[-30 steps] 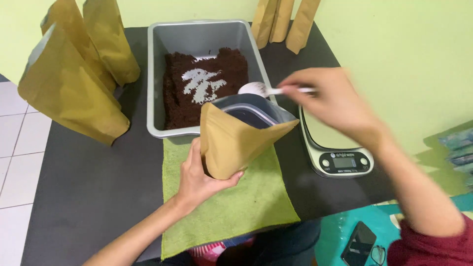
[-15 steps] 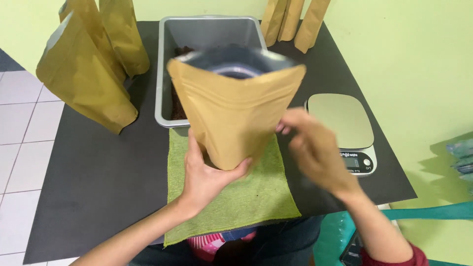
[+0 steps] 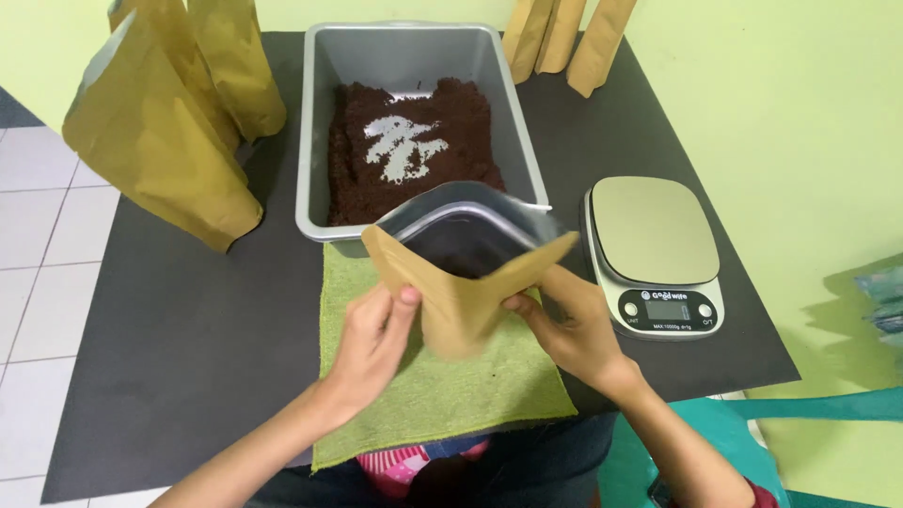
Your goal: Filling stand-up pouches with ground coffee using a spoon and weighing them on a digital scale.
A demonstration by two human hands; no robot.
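your left hand (image 3: 372,343) and right hand (image 3: 569,325): both pinching open kraft pouch (image 3: 466,282), held above green cloth (image 3: 442,386) on black tabletop (image 3: 188,310). grey tray (image 3: 320,141) of dark grounds just behind. scale (image 3: 656,254) at right.

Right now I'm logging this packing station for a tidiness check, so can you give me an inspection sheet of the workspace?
Surface: black table with a green cloth at the near edge.
Job's things: open brown pouch held over the cloth; grey tub holding dark brown grounds, bare patch in the middle.
Clutter: standing brown pouches far left, more pouches far right; empty kitchen scale right of the tub.
Hands: left hand and right hand grip the pouch's sides, fingers wrapped on it.
Cables: nothing seen.
Surroundings: light green wall, white floor tiles, teal chair.
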